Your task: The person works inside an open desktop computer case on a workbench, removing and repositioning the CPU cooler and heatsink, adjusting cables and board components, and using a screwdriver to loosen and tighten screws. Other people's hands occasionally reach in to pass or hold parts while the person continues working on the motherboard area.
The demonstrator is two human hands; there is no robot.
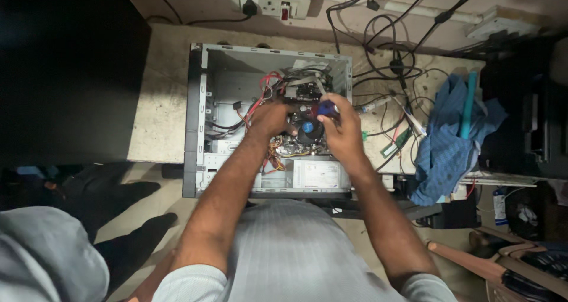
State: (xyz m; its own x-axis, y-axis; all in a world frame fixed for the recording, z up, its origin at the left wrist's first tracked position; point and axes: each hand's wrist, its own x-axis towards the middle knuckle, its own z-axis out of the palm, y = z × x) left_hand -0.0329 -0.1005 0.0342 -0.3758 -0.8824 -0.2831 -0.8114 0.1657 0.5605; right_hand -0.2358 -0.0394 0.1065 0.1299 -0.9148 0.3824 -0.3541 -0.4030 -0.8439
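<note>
Open computer case (201, 118) lies on side on bench, power supply at 6 o'clock. Left hand (269, 119) inside, fingers curled on board edge at 9 o'clock of cooler fan (307, 130); grip unclear. Right hand (340, 130) clamped on blue-handled screwdriver (326, 107), at fan's 1 o'clock. Step, by judgement: working cooler fastener. Next calls for steady, upright tip. Blue cloth (444, 142) at 3 o'clock.

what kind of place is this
Probably a small computer repair bench or workshop: an opened desktop computer case lies on a worn table, loose cables tangle by the wall, and a blue cloth lies beside them.
</note>
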